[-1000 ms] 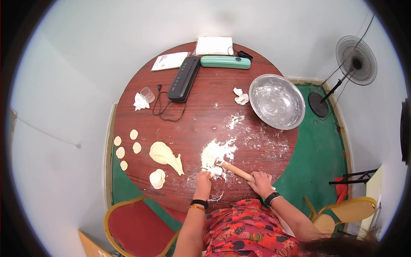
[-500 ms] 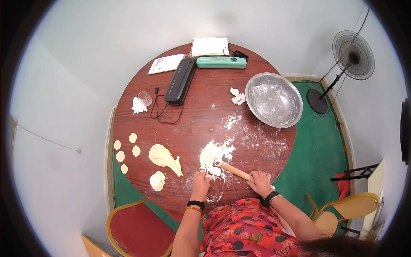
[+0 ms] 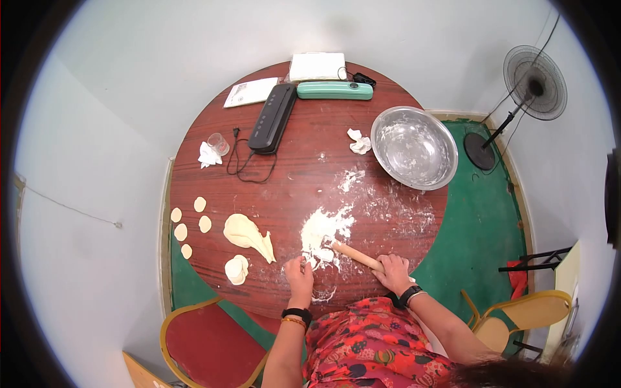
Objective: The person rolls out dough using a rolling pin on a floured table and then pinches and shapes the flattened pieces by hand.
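My right hand is wrapped round the near end of a wooden rolling pin. The pin's far end touches a heap of white flour. Left of it, at the near edge of the flour, my left hand has its fingers curled together; whatever they may hold is too small to make out. A white floury lump lies between the hand and the pin. Further left are a big irregular piece of dough, a stack of dough rounds and several single dough rounds.
On the round wooden table stand a steel bowl, a black appliance with a cord, a mint-green appliance, a glass and crumpled tissues. Chairs flank me; a fan stands right.
My left hand has shifted slightly left and away from me, and the pale bit of dough at its fingers no longer shows. My right hand stays on the rolling pin, almost unmoved.
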